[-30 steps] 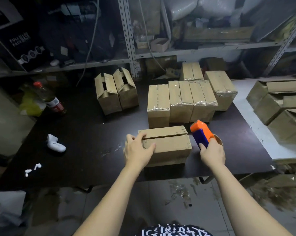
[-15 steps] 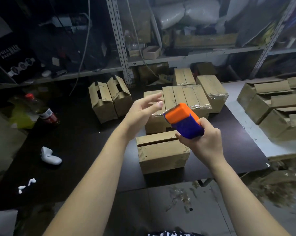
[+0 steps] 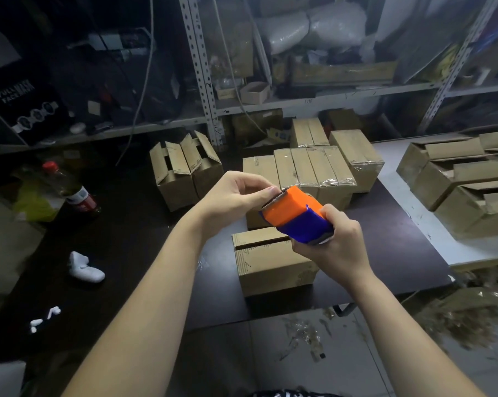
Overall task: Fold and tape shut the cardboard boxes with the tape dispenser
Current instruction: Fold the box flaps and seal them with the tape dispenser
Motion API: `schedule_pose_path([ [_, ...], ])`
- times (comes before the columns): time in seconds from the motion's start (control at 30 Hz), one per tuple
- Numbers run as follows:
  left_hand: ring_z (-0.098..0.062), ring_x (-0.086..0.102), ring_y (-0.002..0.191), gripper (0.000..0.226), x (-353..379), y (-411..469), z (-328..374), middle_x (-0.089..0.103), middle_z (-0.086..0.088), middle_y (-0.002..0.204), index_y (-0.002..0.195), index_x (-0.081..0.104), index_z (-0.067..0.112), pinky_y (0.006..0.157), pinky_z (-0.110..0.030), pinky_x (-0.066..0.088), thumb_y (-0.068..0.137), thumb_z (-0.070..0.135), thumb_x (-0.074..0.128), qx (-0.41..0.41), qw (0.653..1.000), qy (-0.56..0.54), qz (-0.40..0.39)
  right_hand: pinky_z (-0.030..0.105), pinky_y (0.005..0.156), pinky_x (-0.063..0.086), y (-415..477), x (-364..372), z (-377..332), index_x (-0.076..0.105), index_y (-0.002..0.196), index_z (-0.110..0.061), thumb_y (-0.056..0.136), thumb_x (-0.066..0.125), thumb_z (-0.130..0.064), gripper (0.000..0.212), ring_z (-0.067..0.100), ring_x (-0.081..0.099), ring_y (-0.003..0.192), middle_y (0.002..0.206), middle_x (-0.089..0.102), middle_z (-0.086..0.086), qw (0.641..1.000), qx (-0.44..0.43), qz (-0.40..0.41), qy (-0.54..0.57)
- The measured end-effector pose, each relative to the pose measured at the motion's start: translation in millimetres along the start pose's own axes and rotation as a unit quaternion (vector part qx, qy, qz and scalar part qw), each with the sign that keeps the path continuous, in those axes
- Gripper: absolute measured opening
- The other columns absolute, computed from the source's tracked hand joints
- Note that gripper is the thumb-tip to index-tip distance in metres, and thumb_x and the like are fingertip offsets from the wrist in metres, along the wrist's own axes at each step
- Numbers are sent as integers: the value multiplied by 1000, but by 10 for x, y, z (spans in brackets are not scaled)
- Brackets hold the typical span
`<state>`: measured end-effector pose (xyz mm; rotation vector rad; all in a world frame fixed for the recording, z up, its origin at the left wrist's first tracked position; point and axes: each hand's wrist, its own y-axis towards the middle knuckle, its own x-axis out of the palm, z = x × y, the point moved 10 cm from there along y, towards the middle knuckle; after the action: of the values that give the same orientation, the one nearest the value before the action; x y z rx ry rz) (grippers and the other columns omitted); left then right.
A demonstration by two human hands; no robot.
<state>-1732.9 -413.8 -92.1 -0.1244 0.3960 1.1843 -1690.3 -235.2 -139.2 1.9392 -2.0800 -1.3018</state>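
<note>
An orange and blue tape dispenser [image 3: 295, 217] is held up above the table, gripped around its blue body by my right hand [image 3: 335, 243]. My left hand [image 3: 233, 196] reaches to its toothed cutting edge, thumb and fingers pinching at the tape end there. Below them a folded cardboard box [image 3: 270, 262] lies near the front edge of the dark table [image 3: 127, 239], its top flaps closed with a slit between them. Several taped boxes [image 3: 313, 173] stand in a cluster behind it.
Two untaped boxes [image 3: 185, 170] with slotted tops stand at the back left. More open boxes [image 3: 459, 179] are stacked on a white surface at right. A bottle [image 3: 70, 190] and a white object [image 3: 84, 267] lie at left. Metal shelving [image 3: 202, 81] rises behind.
My left hand left the box and rose to the dispenser's cutting edge. My right hand lifted the dispenser from beside the box to above it.
</note>
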Motion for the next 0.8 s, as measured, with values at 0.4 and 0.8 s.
schedule_pose_path([
  [0.4,1,64,86,9,-202,-130,21,69,7,88,99,78,14,67,-10,49,95,22,74,31,976,90,194,40,57,58,-14,127,107,60,99,-11,63,83,-44,54,22,65,71,86,69,0,999,2,-9,-47],
  [0.8,-12,67,82,9,-402,-470,144,69,0,86,90,78,10,71,-21,55,96,14,72,67,927,115,350,41,56,55,-21,146,293,58,88,-15,60,75,-49,47,22,61,61,71,65,-4,997,46,-26,-53],
])
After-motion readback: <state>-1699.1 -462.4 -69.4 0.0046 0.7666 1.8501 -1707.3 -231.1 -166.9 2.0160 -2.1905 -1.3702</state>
